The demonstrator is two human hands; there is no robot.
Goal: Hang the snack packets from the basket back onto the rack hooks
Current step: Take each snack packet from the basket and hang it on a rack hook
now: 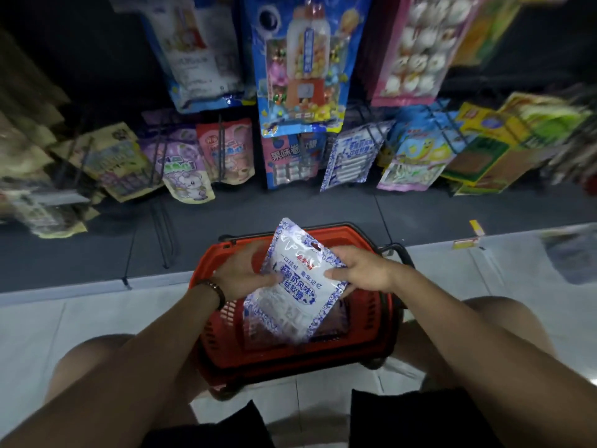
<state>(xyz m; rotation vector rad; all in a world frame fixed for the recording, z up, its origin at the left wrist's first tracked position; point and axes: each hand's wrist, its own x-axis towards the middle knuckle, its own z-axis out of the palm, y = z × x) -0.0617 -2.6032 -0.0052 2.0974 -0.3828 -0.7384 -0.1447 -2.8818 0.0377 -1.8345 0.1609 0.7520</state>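
Note:
A white snack packet with a blue patterned border [295, 282] is held above the red basket [371, 344], tilted, its hang hole at the top. My left hand [240, 273] grips its left edge, thumb on the front. My right hand [361, 270] grips its right edge. On the rack behind, a matching blue-and-white packet [350, 156] hangs from a hook among other packets. Inside the basket I make out a dark packet [332, 321], partly hidden.
The rack holds many hanging packets: a large blue toy-candy bag [300, 66], a pink bag [416, 50], a purple packet [181, 163], yellow-green packets [504, 140]. Bare black hooks [163, 231] stick out at lower left. The basket stands on a pale tiled floor [504, 273] between my knees.

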